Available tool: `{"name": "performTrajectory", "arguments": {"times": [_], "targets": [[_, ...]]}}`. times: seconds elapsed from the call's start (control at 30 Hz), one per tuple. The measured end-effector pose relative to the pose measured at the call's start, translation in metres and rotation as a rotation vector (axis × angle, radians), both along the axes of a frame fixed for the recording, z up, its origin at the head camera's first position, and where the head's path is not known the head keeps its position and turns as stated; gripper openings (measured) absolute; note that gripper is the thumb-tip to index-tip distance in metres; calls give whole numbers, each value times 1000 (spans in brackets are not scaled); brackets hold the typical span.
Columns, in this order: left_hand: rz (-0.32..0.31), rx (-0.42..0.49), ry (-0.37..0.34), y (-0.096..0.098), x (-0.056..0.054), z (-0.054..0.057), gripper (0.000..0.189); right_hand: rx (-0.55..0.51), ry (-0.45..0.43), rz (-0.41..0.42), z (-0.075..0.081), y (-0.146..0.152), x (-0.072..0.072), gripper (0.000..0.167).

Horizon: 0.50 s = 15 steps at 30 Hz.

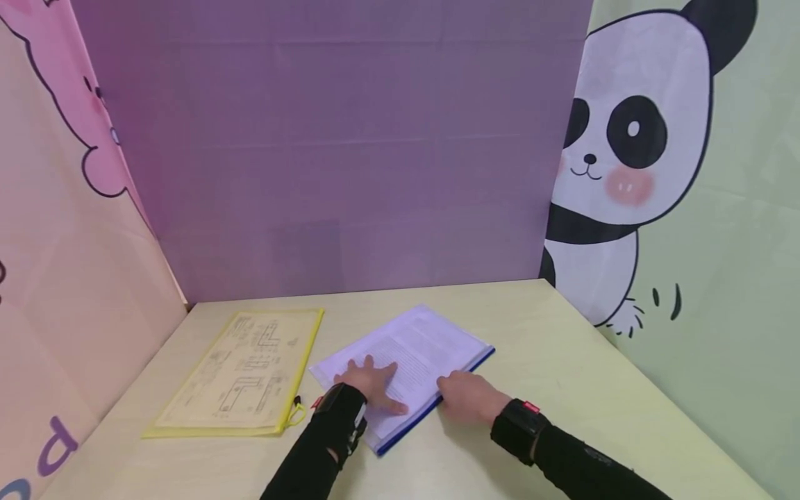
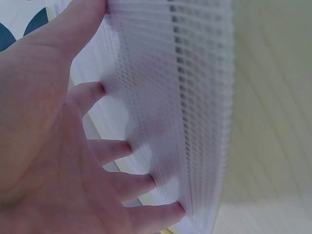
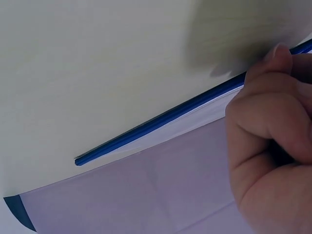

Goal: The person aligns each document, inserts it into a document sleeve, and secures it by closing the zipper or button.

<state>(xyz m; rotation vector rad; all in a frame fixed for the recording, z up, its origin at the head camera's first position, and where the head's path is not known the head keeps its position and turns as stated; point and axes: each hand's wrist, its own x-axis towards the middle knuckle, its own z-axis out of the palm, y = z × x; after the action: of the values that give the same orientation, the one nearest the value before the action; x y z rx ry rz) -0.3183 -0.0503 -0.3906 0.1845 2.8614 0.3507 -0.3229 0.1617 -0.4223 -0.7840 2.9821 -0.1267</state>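
Note:
A see-through mesh document pouch (image 1: 406, 347) with a printed page showing through it lies slanted on the table. A dark blue strip (image 3: 161, 117) runs along its near right edge. My left hand (image 1: 370, 386) rests on the pouch with fingers spread; in the left wrist view its fingertips (image 2: 146, 181) touch the fine mesh. At the middle of the blue strip, my right hand (image 1: 471, 397) pinches the edge between thumb and curled fingers. In the right wrist view the strip's far end sticks out past this hand.
To the left lies a yellow-edged pouch (image 1: 240, 371) with a sheet of line drawings inside and a yellow pull loop (image 1: 296, 414) at its corner. A purple panel (image 1: 375, 153) stands behind the table (image 1: 544, 326), with printed side panels at left and right.

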Motion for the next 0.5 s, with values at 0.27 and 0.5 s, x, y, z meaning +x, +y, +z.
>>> {"name": "performTrajectory", "arguments": {"times": [0.27, 0.5], "targets": [[2, -12, -7, 0, -1, 2, 89, 22, 19, 54, 0, -9, 7, 11], [4, -7, -20, -1, -4, -2, 90, 37, 50, 67, -2, -10, 7, 12]]}}
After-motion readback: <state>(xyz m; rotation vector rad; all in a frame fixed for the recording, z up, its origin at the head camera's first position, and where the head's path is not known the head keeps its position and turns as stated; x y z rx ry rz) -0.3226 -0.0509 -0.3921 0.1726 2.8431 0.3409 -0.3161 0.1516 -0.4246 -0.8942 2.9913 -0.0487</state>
